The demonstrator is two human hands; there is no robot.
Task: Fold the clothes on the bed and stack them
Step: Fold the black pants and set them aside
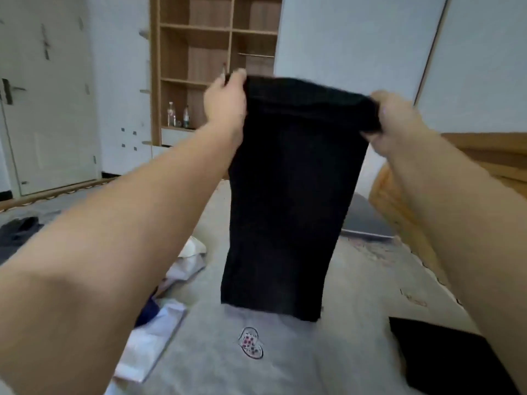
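A black garment (288, 201) hangs in the air over the grey bed (216, 363), stretched flat between my hands. My left hand (225, 101) grips its upper left corner and my right hand (396, 124) grips its upper right corner. Its lower edge hangs just above the bed sheet. A folded black piece (445, 357) lies flat on the bed at the lower right. White and blue clothes (168, 297) lie crumpled on the bed to the left, partly hidden behind my left forearm.
A dark grey garment (17, 232) lies at the bed's far left. A wooden shelf unit (211, 61) with bottles stands against the far wall beside a white door (48, 109). A wooden headboard (490, 158) borders the bed on the right.
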